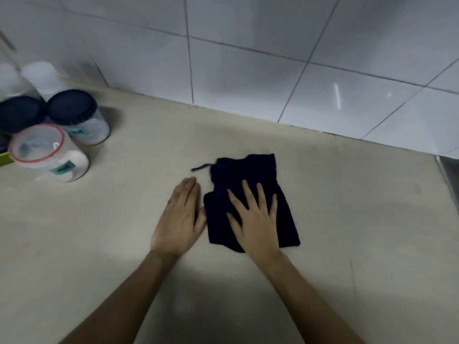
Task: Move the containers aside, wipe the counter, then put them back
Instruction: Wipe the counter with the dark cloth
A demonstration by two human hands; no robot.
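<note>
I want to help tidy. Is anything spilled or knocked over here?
Nothing looks spilled or tipped. The jars stand upright, bunched at the counter's left end. The right hand presses flat on the dark cloth; the left hand rests beside it.

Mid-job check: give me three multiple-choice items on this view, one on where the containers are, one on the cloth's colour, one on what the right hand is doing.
1. Where is the group of containers?
A. far left, near the wall
B. right, by the metal edge
C. under the cloth

2. What colour is the cloth?
A. white
B. dark navy
C. red

3. What is the right hand doing?
A. lifting a jar
B. lying flat on the cloth with fingers spread
C. clenched off the counter

Answers:
1 A: the jars cluster at the counter's left edge beside the tiled wall.
2 B: the cloth reads dark blue against the pale counter.
3 B: the palm is down on the cloth, while the left hand lies flat beside it.
</note>
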